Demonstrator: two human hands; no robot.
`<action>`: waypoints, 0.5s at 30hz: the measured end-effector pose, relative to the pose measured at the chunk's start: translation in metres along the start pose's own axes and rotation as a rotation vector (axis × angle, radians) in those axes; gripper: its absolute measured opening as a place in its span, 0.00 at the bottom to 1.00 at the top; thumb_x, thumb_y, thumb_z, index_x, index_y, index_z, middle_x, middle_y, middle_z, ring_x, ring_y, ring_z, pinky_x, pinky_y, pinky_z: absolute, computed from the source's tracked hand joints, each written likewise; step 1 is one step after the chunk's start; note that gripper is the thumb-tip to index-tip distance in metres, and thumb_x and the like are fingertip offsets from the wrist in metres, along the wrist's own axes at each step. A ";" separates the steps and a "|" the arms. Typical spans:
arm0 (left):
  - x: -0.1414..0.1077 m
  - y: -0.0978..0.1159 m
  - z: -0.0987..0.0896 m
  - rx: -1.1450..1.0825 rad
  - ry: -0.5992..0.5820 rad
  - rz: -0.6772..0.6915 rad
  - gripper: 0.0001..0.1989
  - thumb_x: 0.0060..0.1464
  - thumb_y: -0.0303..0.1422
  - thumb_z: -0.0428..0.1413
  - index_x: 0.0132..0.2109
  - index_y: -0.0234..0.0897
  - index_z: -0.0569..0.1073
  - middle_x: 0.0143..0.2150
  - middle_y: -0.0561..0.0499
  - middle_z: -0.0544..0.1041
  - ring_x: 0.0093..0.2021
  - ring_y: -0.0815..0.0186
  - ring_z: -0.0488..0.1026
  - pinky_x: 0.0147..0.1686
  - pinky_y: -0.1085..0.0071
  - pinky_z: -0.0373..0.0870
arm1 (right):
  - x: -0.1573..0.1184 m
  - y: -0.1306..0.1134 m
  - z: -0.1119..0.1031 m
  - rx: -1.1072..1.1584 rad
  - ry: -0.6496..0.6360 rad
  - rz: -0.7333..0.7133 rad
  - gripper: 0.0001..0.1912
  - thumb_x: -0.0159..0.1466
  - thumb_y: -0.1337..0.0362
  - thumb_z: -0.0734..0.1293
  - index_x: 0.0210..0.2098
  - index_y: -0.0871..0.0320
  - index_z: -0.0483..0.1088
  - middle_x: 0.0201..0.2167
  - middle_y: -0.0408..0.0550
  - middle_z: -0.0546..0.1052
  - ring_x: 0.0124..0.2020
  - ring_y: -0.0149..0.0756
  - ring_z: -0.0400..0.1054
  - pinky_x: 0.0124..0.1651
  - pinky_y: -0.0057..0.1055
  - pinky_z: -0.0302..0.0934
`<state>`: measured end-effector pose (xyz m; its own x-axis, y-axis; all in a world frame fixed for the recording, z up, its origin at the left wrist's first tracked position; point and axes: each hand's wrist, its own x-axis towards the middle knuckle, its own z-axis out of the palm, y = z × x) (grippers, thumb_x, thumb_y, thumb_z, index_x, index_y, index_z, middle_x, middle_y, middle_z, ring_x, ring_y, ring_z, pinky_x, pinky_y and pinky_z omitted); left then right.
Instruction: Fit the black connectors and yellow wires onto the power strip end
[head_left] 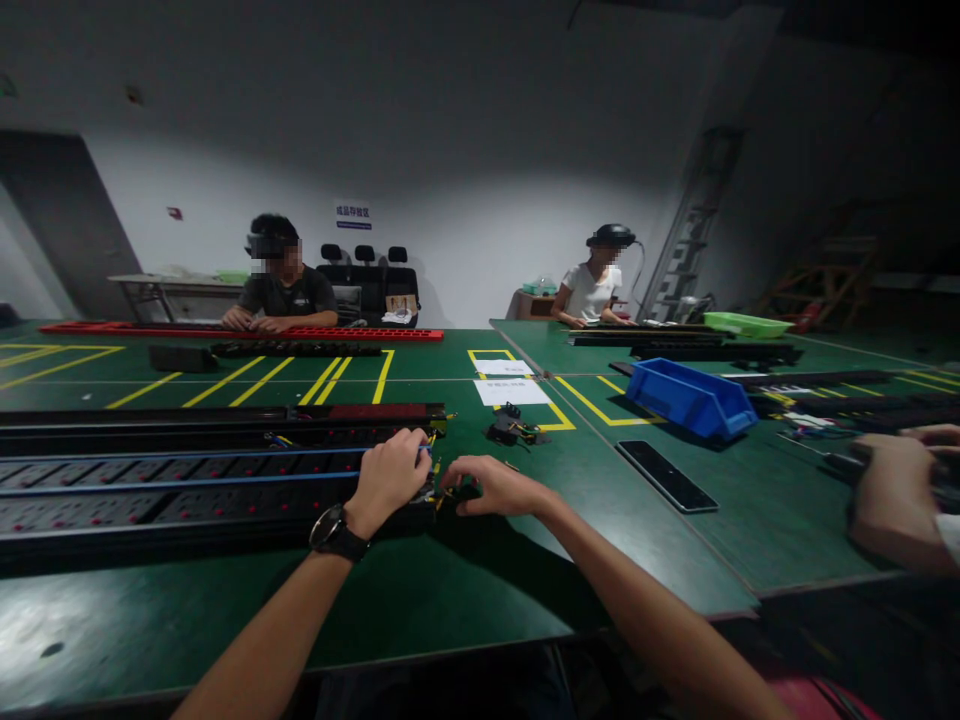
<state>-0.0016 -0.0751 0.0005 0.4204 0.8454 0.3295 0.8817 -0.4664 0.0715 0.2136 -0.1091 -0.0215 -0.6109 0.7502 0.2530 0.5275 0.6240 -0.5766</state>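
Long black strips (225,470) with rows of socket-like modules and blue wires lie across the left of the green table. My left hand (391,470), with a watch on its wrist, rests on their right end, its fingers bent around yellow wires there; what it holds is too small to name. Just to the right, my right hand (491,484) has its fingers curled at the wire ends, holding something small and dark that I cannot make out. Beyond it lies a small black part with wires (516,428).
A blue bin (690,398) and a phone (667,476) lie on the green table (600,560) to the right. Paper sheets (511,392) lie ahead. Another person's hands (900,490) work at the right edge. Two people sit across, near a red rail (360,334) and a green tray (748,324).
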 end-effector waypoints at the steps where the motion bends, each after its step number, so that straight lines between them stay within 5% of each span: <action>1: 0.000 0.000 0.000 -0.001 -0.003 -0.004 0.12 0.66 0.36 0.46 0.50 0.43 0.71 0.47 0.47 0.77 0.41 0.59 0.77 0.38 0.67 0.67 | 0.001 -0.001 0.003 -0.013 0.010 0.002 0.18 0.56 0.72 0.74 0.47 0.59 0.77 0.43 0.48 0.80 0.43 0.37 0.72 0.49 0.32 0.65; 8: -0.001 0.003 -0.001 -0.005 -0.019 -0.033 0.12 0.66 0.37 0.46 0.49 0.43 0.72 0.47 0.47 0.77 0.41 0.58 0.78 0.39 0.66 0.68 | 0.005 0.004 0.013 -0.014 0.063 0.013 0.11 0.59 0.70 0.74 0.42 0.56 0.79 0.38 0.45 0.80 0.38 0.35 0.73 0.44 0.29 0.64; 15: -0.002 0.003 -0.001 -0.006 -0.019 -0.041 0.12 0.66 0.36 0.46 0.49 0.43 0.72 0.48 0.46 0.77 0.42 0.58 0.78 0.40 0.66 0.68 | 0.003 -0.002 0.011 -0.052 0.032 -0.051 0.08 0.65 0.66 0.70 0.44 0.55 0.79 0.40 0.47 0.81 0.43 0.37 0.73 0.49 0.32 0.62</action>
<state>0.0002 -0.0784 0.0012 0.3883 0.8686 0.3079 0.8969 -0.4330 0.0904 0.2037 -0.1102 -0.0283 -0.6187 0.7235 0.3062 0.5267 0.6711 -0.5217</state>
